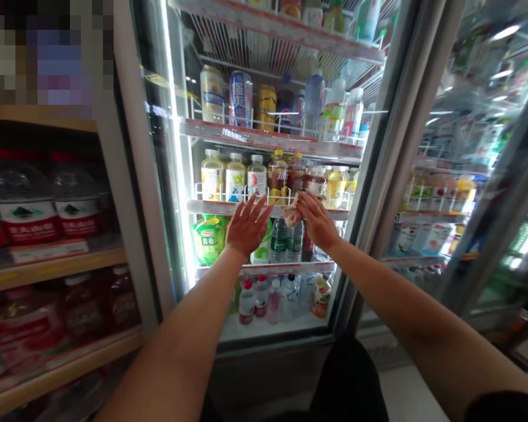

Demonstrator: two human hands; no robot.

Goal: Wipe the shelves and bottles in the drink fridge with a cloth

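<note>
The left hand (pixel 247 225) is reaching forward with all five fingers spread wide, its back turned to the camera and its palm facing the tall glass fridge door (pixel 155 176). Whether the palm is actually pressing on the pane cannot be told. Just beside it, the right hand (pixel 319 224) is closing its fingers around a crumpled beige cloth (pixel 293 214), holding the wad up at the same height, near the left hand's fingertips.

Behind both hands a red-and-white price rail (pixel 215 207) is running along a white wire shelf; its print is too small to read. Above the rail, pale yellow drink bottles with white caps (pixel 234 177) are standing in a row beside darker tea-coloured ones. Below it, a green bottle with a white label patch (pixel 209 239) is showing Chinese characters that are not sharp enough to read, and dark green water bottles (pixel 280 240) are standing right behind the cloth. One shelf higher, a blue-and-white can (pixel 240 97) is carrying large vertical Chinese lettering. On the bottom shelf, small clear bottles with red caps (pixel 247 302) are lining up.

Further left, outside the fridge, large clear water jugs with red-and-white labels and a green mountain emblem (pixel 25 206) are sitting on a wooden shelf (pixel 48 271); their writing is blurred.
</note>
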